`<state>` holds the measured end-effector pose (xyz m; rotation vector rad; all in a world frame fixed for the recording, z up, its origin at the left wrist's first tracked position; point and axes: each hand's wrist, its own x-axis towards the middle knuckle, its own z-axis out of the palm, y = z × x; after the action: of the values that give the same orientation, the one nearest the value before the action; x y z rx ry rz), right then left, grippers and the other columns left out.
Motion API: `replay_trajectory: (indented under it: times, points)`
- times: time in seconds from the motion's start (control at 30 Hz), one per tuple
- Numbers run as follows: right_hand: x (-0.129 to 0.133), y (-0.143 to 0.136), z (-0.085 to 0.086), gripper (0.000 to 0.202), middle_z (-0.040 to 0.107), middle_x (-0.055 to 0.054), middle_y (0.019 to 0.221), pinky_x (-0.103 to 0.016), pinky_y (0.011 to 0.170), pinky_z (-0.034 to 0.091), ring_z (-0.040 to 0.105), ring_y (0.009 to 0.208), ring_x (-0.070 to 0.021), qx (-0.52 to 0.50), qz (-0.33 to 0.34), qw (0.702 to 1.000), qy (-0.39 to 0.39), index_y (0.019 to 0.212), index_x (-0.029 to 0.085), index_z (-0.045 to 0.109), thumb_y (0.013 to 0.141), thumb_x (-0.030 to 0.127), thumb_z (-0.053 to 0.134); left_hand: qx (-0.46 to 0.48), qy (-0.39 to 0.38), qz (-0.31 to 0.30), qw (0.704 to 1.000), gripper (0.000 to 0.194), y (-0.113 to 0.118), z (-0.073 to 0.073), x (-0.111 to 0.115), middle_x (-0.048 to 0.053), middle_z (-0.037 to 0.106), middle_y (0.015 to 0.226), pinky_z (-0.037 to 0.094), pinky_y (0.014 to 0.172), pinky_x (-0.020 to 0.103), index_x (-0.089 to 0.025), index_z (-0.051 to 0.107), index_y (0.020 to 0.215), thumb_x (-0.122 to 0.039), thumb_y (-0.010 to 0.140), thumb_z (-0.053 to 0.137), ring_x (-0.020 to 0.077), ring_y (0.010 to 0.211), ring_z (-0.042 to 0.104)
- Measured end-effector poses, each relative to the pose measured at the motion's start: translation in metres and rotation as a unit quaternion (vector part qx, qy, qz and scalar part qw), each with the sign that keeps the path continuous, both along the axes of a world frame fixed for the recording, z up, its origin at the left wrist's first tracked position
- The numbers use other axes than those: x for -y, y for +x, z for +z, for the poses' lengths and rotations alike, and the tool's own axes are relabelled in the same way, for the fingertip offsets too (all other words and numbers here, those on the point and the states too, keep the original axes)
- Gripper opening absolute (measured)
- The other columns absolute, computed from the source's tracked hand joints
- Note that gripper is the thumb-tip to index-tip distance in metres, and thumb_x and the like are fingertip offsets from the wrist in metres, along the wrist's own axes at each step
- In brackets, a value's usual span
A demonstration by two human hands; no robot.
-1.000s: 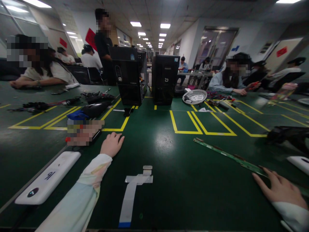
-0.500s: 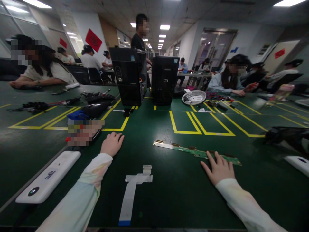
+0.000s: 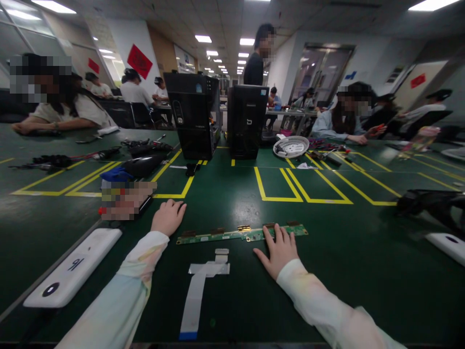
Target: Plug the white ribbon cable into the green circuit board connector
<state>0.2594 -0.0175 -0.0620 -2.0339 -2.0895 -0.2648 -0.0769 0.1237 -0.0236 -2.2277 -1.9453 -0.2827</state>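
A long, narrow green circuit board (image 3: 225, 236) lies flat across the middle of the green table. My right hand (image 3: 281, 249) rests with spread fingers, the fingertips touching the board's right part. To the left, my left hand (image 3: 169, 217) lies on the table with nothing in it, its fingers slightly apart, just beyond the board's left end. Below the board is a white flat ribbon cable (image 3: 194, 300) with a blue end and a small connector at its top.
A white power bank (image 3: 74, 269) lies at the left and another white device (image 3: 448, 247) at the right edge. Two black computer towers (image 3: 194, 116) stand at the back, beside a white round basket (image 3: 290, 146). Cables (image 3: 54, 161) lie back left. People sit around.
My right hand and the circuit board have moved left, and the board now lies more level. My left hand has stayed in place. A standing person behind the towers has moved right.
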Motion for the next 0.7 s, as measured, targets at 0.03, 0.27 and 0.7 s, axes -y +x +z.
replay_trajectory:
  times: [0.03, 0.27, 0.7]
  points:
    - [-0.002, -0.003, -0.001, 0.077, 0.049, -0.023, 0.135, -0.066, 0.099, 0.027, 0.043, 0.124, -0.0423, 0.004, 0.007, 1.000, 0.008, 0.135, 0.015, 0.049, 0.082, 0.069, 0.041, 0.000, 0.000, 0.000, 1.000, 0.056, 0.000, 0.000, 0.000, 0.014, 0.060, 0.108, 0.048, 0.081, 0.038, -0.014, 0.061, 0.121, -0.043, 0.095, 0.021, 0.0279, 0.101, 0.054]
    - [-0.005, -0.022, 0.028, 0.076, 0.041, -0.025, 0.141, -0.060, 0.104, 0.020, 0.042, 0.125, -0.0426, 0.059, -0.042, 0.990, -0.119, 0.143, 0.015, 0.040, 0.086, 0.066, 0.038, -0.003, 0.005, 0.001, 1.000, 0.053, -0.001, -0.001, -0.001, 0.013, 0.060, 0.107, 0.048, 0.082, 0.037, -0.016, 0.062, 0.120, -0.042, 0.095, 0.023, 0.0271, 0.100, 0.055]
    - [0.005, 0.024, 0.019, 0.059, 0.040, -0.018, 0.145, -0.056, 0.103, 0.034, 0.046, 0.124, -0.0352, 0.018, 0.077, 0.997, 0.017, 0.135, 0.014, 0.050, 0.090, 0.049, 0.044, 0.000, 0.006, -0.004, 1.000, 0.053, -0.001, -0.001, 0.000, 0.013, 0.060, 0.108, 0.048, 0.081, 0.037, -0.015, 0.061, 0.120, -0.042, 0.095, 0.023, 0.0268, 0.100, 0.055]
